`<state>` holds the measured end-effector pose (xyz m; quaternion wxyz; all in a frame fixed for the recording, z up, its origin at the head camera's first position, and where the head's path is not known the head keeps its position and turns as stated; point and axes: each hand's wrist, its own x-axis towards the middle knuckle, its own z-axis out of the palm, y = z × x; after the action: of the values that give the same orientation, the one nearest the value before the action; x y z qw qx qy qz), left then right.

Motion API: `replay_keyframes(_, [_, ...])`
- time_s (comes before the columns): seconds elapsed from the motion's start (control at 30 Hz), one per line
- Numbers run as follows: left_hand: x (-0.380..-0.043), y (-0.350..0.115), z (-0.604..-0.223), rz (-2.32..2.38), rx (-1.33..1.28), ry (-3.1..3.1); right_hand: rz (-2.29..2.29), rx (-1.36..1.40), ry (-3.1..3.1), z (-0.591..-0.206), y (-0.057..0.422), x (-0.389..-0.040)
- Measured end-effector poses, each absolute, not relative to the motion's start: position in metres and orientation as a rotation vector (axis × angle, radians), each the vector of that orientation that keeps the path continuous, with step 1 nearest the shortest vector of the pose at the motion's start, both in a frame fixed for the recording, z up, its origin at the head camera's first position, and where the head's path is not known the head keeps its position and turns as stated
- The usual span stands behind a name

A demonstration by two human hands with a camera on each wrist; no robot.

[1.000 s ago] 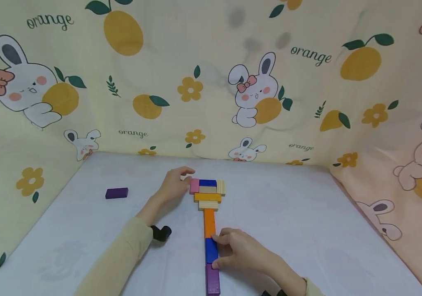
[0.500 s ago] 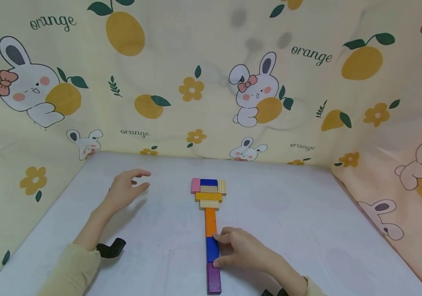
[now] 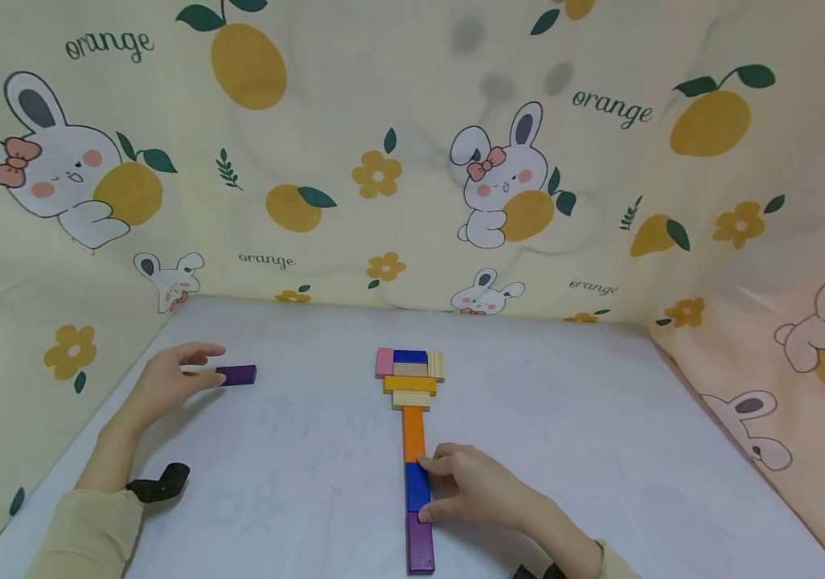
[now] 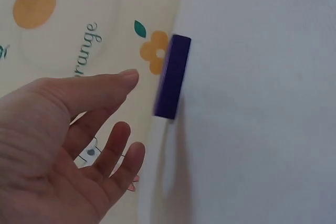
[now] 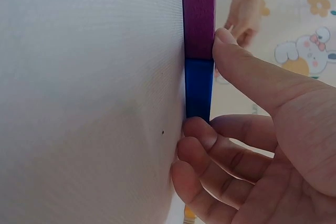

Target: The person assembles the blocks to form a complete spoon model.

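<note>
My left hand (image 3: 175, 379) is at a dark purple block (image 3: 237, 375) on the left of the table. Its thumb tip overlaps the block's left end in the head view, but the left wrist view shows the fingers apart from the block (image 4: 173, 77). My right hand (image 3: 481, 490) holds a blue block (image 3: 416, 486) in a column of blocks. Thumb and curled fingertips straddle that block lengthwise, the thumb also touching the lighter purple block (image 3: 420, 545) at the near end. In the right wrist view, the fingertips cover the blue block's (image 5: 199, 90) far end.
Beyond the blue block lie an orange block (image 3: 414, 434), a natural wood block (image 3: 411, 400) and a yellow crosswise block (image 3: 409, 385). The far end has a pink block (image 3: 384, 363), a dark blue block (image 3: 410, 355), a tan block (image 3: 410, 370) and a pale ridged block (image 3: 437, 366).
My left hand has moved left from beside the pink block to the dark purple block. The right hand stays at the blue block, and the column has not changed.
</note>
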<state>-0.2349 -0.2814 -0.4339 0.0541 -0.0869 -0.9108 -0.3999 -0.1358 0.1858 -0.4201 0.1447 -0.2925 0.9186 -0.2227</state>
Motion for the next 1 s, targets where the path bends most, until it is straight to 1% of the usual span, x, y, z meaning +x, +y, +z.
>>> replay_keyframes(0.37, [-0.244,-0.286,-0.451,-1.22,-0.251,-2.763,-0.636,-0.801,2.646,-0.42,0.184,-0.135])
replay_keyframes(1.0, [-0.247,-0.279,-0.457,-1.192,-0.212,-2.788,-0.633,-0.819,2.65,-0.419,0.185,-0.136])
